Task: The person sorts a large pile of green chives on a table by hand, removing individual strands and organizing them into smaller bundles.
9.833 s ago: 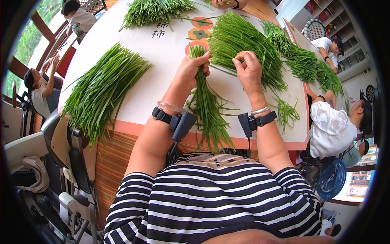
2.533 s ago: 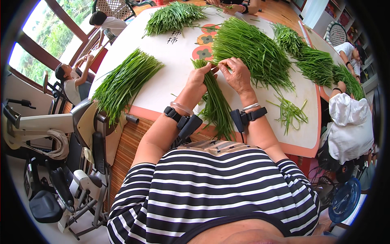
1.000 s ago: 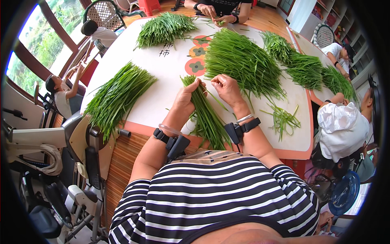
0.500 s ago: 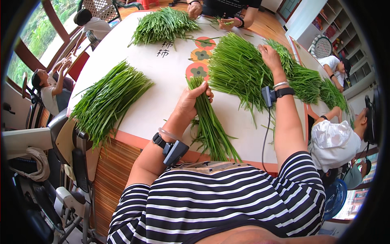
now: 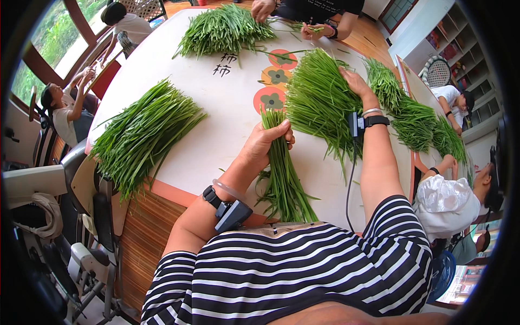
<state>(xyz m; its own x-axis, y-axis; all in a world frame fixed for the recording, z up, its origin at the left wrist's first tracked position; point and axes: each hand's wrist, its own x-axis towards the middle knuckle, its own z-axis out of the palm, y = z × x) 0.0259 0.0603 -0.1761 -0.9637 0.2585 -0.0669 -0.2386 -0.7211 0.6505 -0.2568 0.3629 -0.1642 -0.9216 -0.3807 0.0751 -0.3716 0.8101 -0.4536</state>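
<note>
My left hand (image 5: 268, 138) is closed round an upright bunch of long green leafy stalks (image 5: 281, 165), their pale ends above my thumb and the leaves hanging toward me. My right hand (image 5: 355, 81) reaches onto the big pile of stalks (image 5: 319, 103) at the centre right, fingers extended among the blades and partly hidden by them. A separate pile (image 5: 143, 135) lies at the left of the white, pink-edged table (image 5: 211, 162). Black devices are strapped to both my wrists.
More piles lie at the back (image 5: 222, 30) and along the right (image 5: 411, 124). A co-worker's hands (image 5: 314, 31) work across the table. Other people sit at the left (image 5: 73, 114) and right (image 5: 449, 216). Exercise equipment (image 5: 81, 184) stands by my left side.
My right hand has left the held bunch and moved right and away from me onto the big pile. My left hand keeps gripping the bunch. The co-worker's hand reached onto the back pile.
</note>
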